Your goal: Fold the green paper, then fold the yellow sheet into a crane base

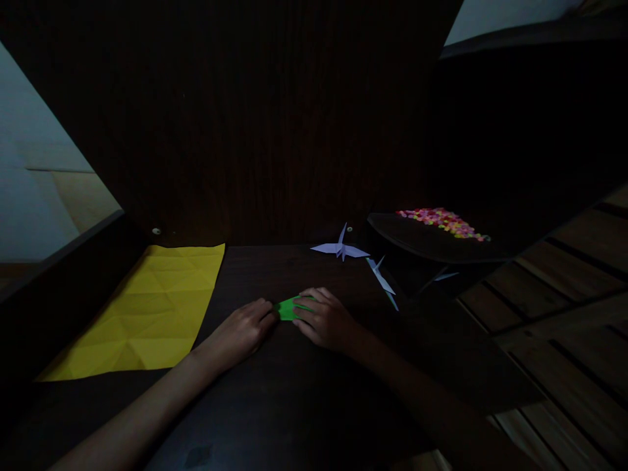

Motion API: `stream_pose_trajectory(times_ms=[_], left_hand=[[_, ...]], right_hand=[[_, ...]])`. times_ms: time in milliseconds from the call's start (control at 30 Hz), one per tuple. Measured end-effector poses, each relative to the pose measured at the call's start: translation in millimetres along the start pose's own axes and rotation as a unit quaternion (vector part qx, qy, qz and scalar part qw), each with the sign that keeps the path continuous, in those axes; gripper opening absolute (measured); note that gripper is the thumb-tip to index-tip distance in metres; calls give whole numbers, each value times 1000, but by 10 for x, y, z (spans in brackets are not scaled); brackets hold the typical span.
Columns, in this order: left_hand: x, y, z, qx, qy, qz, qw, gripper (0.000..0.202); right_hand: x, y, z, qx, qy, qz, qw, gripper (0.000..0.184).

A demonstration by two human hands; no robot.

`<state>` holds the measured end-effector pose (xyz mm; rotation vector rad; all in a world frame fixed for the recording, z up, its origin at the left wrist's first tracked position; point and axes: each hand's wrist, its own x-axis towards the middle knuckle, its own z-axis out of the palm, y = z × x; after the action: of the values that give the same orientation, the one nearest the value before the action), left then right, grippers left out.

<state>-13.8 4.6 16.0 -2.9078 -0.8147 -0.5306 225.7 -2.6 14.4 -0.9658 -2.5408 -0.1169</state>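
A small folded green paper lies on the dark wooden table in front of me. My left hand has its fingers curled, with the fingertips pinching the paper's left edge. My right hand lies over the paper's right side, fingers bent and pressing it down. Both hands touch the green paper.
A large creased yellow sheet lies at the left. A white paper crane stands behind the hands, with another pale folded piece to its right. A dark tray holds several small colourful pieces. The room is dim.
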Motion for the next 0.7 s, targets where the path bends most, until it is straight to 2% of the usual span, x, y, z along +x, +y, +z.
stream_pose_trajectory(times_ms=[100,300,500,700], left_hand=[[-1,-3,2,-15,-9,-14,1000,21],[9,5,5,-18,-7,-27,999,19],[23,34,-5,-16,-7,-35,999,20],[32,43,10,-24,26,-57,998,21]], right_hand=[[-5,0,40,-13,-1,-8,1000,15],[-7,-22,90,-28,37,-26,999,13],[0,-43,110,-33,29,-17,999,14],[-5,-36,121,-34,18,-12,999,14]])
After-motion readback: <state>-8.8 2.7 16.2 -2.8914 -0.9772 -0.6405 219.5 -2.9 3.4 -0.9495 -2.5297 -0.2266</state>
